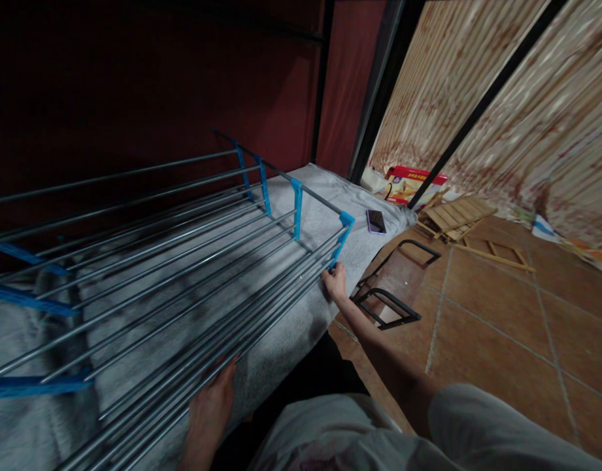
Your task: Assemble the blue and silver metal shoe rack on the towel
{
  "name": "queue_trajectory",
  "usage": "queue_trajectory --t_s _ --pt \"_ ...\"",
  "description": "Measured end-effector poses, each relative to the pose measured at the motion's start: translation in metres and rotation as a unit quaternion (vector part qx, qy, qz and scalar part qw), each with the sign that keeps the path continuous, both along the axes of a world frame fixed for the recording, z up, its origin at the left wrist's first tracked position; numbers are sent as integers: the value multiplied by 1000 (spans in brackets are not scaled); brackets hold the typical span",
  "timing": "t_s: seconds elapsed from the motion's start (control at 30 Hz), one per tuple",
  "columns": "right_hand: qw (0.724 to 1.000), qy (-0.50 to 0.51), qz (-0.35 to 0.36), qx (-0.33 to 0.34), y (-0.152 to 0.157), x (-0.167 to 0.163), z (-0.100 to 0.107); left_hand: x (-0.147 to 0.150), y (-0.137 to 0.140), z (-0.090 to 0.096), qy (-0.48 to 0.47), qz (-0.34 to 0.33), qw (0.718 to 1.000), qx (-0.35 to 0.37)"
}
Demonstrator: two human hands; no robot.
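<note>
A shoe rack of grey metal tubes with blue plastic connectors point(297, 203) lies on its side across a grey cloth-covered surface point(276, 386). At its near right corner, the fingers of my right hand point(334, 282) are closed on the tube end below a blue connector. My left hand point(213, 402) grips the nearest tubes further left, its fingertips partly hidden by them. Several tubes run close together along the near side. More blue connectors point(40, 301) show at the left end, angled apart from each other.
A phone point(376, 222) lies on the cloth beyond the rack's right end. On the tiled floor point(487, 314) stands a black-framed item point(391, 307), with wooden slatted pieces point(457, 216) and a red and yellow box point(413, 185) behind. A dark red panel point(261, 91) rises behind the rack.
</note>
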State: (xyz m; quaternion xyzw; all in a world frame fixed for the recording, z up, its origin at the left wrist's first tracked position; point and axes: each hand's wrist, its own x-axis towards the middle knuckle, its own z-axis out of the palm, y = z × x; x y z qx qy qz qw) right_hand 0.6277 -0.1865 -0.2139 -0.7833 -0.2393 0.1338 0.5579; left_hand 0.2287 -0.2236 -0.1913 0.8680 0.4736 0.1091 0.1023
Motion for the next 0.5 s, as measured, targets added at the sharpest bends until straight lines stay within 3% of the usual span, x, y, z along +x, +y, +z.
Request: queue_trajectory --t_s 0.5 --pt "1000 11 -5 1 -3 0 8 2 8 -8 -4 13 999 29"
